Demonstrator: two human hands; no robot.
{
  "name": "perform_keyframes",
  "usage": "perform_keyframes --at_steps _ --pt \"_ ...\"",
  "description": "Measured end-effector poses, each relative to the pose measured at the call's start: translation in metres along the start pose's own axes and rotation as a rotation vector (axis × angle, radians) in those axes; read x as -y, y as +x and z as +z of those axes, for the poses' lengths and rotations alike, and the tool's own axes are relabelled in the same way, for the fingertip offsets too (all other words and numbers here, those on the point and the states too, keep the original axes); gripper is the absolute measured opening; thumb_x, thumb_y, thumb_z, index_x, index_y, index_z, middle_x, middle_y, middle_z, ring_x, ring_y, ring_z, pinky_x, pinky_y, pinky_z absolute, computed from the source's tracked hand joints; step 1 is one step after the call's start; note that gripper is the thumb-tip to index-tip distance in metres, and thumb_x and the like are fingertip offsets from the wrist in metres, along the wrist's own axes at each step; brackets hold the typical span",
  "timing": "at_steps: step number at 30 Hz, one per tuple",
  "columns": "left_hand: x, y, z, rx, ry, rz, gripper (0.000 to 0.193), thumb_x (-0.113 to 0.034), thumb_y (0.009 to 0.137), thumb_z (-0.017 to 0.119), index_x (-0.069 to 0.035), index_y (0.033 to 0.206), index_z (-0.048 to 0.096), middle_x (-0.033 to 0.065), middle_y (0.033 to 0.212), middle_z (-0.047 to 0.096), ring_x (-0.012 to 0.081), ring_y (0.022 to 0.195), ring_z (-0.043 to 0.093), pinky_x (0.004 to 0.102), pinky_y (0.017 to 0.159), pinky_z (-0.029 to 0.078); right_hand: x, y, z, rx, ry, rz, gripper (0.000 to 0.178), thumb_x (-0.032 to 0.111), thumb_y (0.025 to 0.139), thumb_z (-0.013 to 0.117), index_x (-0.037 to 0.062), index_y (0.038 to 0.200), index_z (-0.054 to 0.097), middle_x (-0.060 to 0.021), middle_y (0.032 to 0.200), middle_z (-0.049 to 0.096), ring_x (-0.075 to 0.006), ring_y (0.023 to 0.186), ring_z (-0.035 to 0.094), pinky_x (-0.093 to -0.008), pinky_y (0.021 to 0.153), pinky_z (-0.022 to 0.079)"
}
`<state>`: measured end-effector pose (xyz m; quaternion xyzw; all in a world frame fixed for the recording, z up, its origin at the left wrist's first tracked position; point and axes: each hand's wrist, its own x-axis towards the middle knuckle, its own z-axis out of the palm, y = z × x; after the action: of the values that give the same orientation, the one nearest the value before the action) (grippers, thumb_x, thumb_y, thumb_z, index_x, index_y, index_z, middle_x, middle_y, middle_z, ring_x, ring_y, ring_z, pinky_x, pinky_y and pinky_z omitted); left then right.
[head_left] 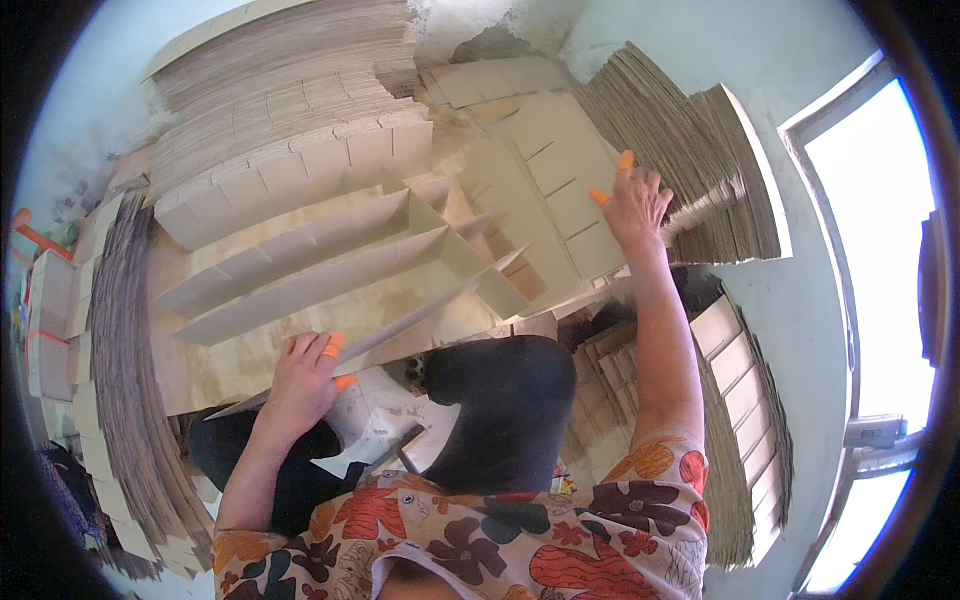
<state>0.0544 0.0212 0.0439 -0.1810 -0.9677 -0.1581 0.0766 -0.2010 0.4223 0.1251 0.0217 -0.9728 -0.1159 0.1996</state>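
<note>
Open cardboard cells (463, 257), left hand (303, 382) gripping strip (415, 316), right hand (640, 208) by sheets (570, 165)

A pale wooden tabletop (235, 365), scuffed and stained, spans the middle of the frame, its front edge slanting up from lower left toward the right. A tall stack of slotted cardboard (290, 170) covers its upper left. Across its centre, long cardboard strips (300, 275) stand on edge, crossed by shorter pieces (465, 225) toward the right. Flat slotted sheets (535, 165) lie right of centre.
</note>
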Motion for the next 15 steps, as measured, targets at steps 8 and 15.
perform_keyframes --at_steps 8,15 --pt "-0.001 0.0 0.009 -0.056 0.036 0.038 0.048 -0.018 0.069 0.072 0.004 0.11 0.056 0.0172 0.106 0.059 0.0312 0.1 0.053 0.0409 0.089 0.04 -0.003 0.024 0.006 0.057 -0.021 -0.024 0.079 0.041 0.069 0.075 0.006 0.13 0.039 -0.0172 0.106 0.059 -0.0346 0.107 0.049 -0.0535 0.08 0.038" --pt "0.002 0.003 0.013 -0.09 0.033 0.046 0.037 -0.013 0.073 0.069 0.004 0.104 0.059 0.0161 0.1 0.061 0.0284 0.092 0.057 0.0397 0.085 0.042 0.0 0.014 0.015 0.016 0.086 -0.012 0.074 0.037 0.065 0.079 0.0064 0.122 0.042 -0.0175 0.104 0.059 -0.0353 0.107 0.05 -0.0527 0.081 0.042"
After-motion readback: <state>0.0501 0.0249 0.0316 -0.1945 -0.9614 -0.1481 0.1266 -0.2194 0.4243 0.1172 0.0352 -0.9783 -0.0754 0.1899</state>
